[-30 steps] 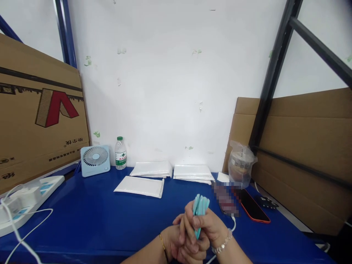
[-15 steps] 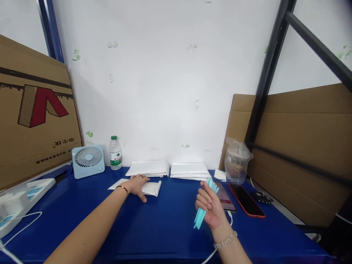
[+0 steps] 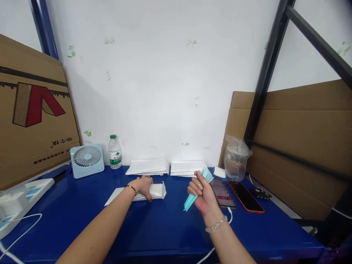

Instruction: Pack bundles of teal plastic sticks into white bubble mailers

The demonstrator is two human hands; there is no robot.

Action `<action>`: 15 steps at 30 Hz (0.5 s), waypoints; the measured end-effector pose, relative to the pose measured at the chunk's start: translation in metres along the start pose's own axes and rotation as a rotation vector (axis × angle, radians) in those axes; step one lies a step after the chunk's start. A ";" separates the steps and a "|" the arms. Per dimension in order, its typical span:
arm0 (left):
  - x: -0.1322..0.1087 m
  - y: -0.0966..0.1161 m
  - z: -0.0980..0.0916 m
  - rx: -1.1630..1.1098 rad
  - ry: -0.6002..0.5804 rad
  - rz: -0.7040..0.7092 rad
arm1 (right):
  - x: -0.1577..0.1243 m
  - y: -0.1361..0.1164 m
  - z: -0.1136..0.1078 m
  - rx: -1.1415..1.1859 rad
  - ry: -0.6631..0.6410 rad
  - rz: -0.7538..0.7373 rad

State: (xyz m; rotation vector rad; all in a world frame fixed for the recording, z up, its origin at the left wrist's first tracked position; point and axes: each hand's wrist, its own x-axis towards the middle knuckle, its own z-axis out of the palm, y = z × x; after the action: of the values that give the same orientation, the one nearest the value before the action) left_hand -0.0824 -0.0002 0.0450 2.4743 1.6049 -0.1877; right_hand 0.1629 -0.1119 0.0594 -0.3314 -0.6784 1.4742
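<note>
My left hand (image 3: 143,186) is closed over a flat white plastic packet (image 3: 157,191) on the blue table, with the thumb on its near side and the fingers over the far side. A pale flat end of the packet pokes out left of my wrist. My right hand (image 3: 202,190) is wrapped round a bundle of thin turquoise strips (image 3: 190,201), held tilted above the table. Their exact kind I cannot make out. Behind my left hand lies a stack of white packets (image 3: 148,166), with a second white stack (image 3: 188,168) to its right.
A light-blue fan (image 3: 87,160) and a water bottle (image 3: 114,152) stand at the back left, near a power strip (image 3: 35,190). To the right lie a tablet-like device (image 3: 223,194), a phone (image 3: 249,198) and a bagged drink cup (image 3: 236,159). Cardboard (image 3: 299,146) lines the right side.
My left hand has shifted slightly right and closed more on the white packet, whose right end now stands higher. My right hand has moved left and up a little with the turquoise strips.
</note>
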 end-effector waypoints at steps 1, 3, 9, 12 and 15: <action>-0.004 0.005 -0.001 -0.009 0.015 0.010 | 0.000 0.000 0.000 0.013 0.006 -0.004; -0.013 0.018 -0.004 -0.074 0.064 0.053 | 0.003 0.000 0.001 0.047 0.024 -0.026; -0.033 0.069 -0.009 -0.432 0.292 0.373 | 0.022 -0.016 0.020 -0.043 0.054 -0.258; -0.035 0.089 -0.015 -0.687 0.270 0.495 | 0.027 -0.030 0.033 -0.222 0.044 -0.384; -0.038 0.100 -0.027 -0.907 0.264 0.573 | 0.027 -0.044 0.049 -0.416 -0.046 -0.398</action>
State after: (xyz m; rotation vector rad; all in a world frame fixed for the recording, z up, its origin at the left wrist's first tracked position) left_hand -0.0065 -0.0672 0.0879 2.0982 0.6928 0.7864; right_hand 0.1674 -0.0996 0.1294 -0.4513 -1.0264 0.9590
